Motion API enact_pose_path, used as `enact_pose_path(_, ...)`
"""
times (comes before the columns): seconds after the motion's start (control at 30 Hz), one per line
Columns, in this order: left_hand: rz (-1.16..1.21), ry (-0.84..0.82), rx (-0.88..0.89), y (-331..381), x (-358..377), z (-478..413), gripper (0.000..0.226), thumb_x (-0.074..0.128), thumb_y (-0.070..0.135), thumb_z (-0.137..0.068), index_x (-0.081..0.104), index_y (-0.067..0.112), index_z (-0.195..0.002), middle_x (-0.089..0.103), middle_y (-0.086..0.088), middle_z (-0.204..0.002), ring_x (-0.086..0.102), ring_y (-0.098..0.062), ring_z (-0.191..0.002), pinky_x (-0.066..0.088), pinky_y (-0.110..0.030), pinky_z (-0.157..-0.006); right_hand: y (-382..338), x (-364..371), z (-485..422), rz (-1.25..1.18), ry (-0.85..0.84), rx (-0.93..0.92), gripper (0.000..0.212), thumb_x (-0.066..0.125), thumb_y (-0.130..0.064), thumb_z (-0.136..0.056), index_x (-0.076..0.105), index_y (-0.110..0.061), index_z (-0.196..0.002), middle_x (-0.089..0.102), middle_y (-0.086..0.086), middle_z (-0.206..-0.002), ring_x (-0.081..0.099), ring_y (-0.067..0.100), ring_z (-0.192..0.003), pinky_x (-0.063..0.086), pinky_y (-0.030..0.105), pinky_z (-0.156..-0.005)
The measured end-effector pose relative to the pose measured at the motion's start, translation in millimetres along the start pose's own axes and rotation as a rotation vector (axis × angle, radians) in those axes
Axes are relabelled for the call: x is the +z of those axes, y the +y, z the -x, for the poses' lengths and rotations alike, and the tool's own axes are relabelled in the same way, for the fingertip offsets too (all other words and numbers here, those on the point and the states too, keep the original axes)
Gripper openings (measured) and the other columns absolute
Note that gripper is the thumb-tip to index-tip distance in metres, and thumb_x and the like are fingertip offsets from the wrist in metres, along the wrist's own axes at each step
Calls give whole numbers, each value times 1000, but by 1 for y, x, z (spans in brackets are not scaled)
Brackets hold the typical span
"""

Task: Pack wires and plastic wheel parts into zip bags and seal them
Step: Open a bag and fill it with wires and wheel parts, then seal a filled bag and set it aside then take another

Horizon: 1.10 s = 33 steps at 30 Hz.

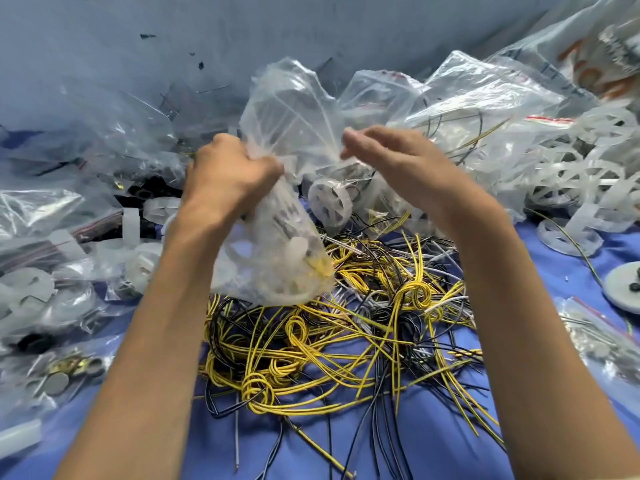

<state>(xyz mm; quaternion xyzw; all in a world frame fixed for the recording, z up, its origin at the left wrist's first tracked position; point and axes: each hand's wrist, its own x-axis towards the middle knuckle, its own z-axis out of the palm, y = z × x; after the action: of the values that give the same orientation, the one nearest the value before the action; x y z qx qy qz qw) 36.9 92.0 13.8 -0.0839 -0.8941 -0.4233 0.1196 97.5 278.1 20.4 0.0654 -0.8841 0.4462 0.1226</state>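
A clear plastic bag [277,258] hangs above the table, holding white plastic wheel parts and a bit of yellow wire at its bottom. My left hand [225,174] grips the bag's bunched neck in a fist. My right hand [384,150] pinches the bag's loose upper part [287,109] with curled fingers, just right of the neck. Below the bag lies a tangled heap of yellow, black and white wires [346,334] on the blue table cover [433,438]. A loose white wheel [329,202] lies behind the bag.
Filled zip bags [467,98] pile up at the back right, with white wheel rings [588,174] beside them. More bags of parts [52,271] crowd the left side, some holding metal discs [69,372]. A grey round part [627,285] sits at the right edge.
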Motion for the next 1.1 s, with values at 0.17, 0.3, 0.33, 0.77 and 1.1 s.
enact_pose_path(0.17, 199, -409, -36, 22, 10, 8, 32, 63, 36, -85, 60, 13, -64, 52, 0, -34, 45, -9, -26, 26, -8, -31, 3, 5, -2, -215, -14, 144, 25, 52, -30, -95, 56, -15, -76, 62, 11, -90, 66, 26, -90, 58, 38, -76)
enact_pose_path(0.3, 101, -620, -113, 22, 21, 6, 62, 55, 78, -66, 69, 18, -66, 69, -1, -57, 63, -9, -46, 44, -19, -52, 9, 4, -2, -167, 7, 227, 25, 45, -25, -99, 52, -12, -78, 60, 7, -81, 66, 15, -66, 56, 34, -72)
enact_pose_path(0.33, 101, -601, -120, 16, 22, 3, 66, 50, 83, -63, 69, 19, -61, 69, 3, -58, 63, -7, -48, 43, -23, -57, 12, 3, -3, -142, 27, 229, 26, 45, -28, -99, 52, -10, -81, 63, 11, -85, 66, 14, -65, 56, 37, -75)
enact_pose_path(0.77, -133, -1019, 91, -10, 24, 13, 69, 57, 78, -63, 68, 22, -102, 71, 9, -96, 62, -7, -85, 49, -23, -79, 21, 1, -8, -116, 291, 241, 40, 52, -38, -94, 58, -4, -73, 64, 15, -72, 62, 30, -67, 55, 48, -73)
enact_pose_path(1.1, -53, -834, 252, 1, 31, 17, 40, 62, 53, -49, 55, 15, -60, 44, 8, -58, 38, -10, -56, 29, -29, -58, 23, -2, -8, -218, 305, 205, 13, 53, -22, -96, 49, -14, -87, 68, 7, -78, 63, 9, -53, 49, 23, -53)
